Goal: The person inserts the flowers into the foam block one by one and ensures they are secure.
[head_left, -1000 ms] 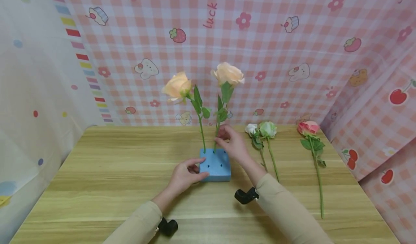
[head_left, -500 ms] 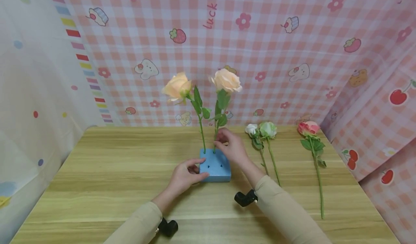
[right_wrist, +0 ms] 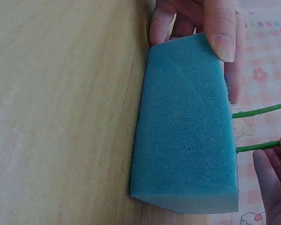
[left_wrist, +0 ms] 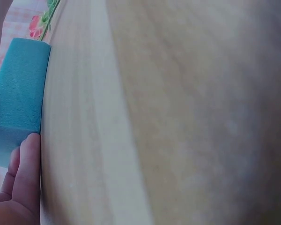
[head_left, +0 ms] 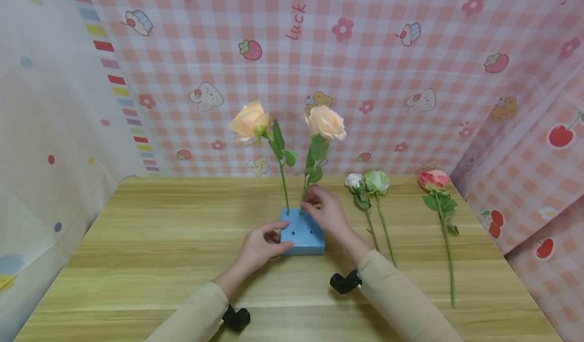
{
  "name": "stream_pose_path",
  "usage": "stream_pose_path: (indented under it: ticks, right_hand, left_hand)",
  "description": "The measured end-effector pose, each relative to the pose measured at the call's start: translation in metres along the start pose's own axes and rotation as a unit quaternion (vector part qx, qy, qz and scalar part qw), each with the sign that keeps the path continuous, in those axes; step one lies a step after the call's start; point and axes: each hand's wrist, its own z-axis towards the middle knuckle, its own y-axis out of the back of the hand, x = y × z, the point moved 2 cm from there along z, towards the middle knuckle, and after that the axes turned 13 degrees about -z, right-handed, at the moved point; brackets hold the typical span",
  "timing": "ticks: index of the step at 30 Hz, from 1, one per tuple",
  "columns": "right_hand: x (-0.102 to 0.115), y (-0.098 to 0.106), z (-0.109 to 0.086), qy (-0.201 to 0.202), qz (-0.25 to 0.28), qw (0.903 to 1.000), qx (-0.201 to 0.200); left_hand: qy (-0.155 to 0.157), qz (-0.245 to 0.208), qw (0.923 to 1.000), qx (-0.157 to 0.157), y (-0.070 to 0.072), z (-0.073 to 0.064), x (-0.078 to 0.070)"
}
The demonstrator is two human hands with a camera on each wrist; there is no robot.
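1 peach rose (head_left: 325,123) lower than before — 2 in 1 blue block (head_left: 302,239)

I'm reading this as a cloth-walled recording booth; I'm not managing to tell what building it is in. Pink gingham cloth (head_left: 278,78) is hanging across the far side, its printed strawberries (head_left: 251,50) and cupcakes (head_left: 139,23) giving a playful look. Cherry-patterned cloth (head_left: 520,180) is closing off the right, pale dotted cloth (head_left: 59,104) the left. A wood-grain tabletop (head_left: 159,230) is spreading between. Black wrist-worn cameras (head_left: 339,283) are suggesting filming to me.
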Motion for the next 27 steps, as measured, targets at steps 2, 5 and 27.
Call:
stream_pose_path:
  ticks: [2,5,27]
  right_hand:
    - [0.0,-0.001,0.0,0.005,-0.001,1.0,-0.002]
    - [0.0,-0.002,0.0,0.007,-0.001,1.0,-0.003]
    - [-0.006,0.0,-0.016,-0.049,0.039,0.997,0.045]
  left_hand:
    - [0.004,-0.004,1.0,0.001,0.0,0.0,0.0]
    - [0.012,-0.008,0.9999,-0.001,0.0,0.0,-0.002]
    - [0.012,-0.001,0.9999,-0.002,-0.001,0.0,-0.001]
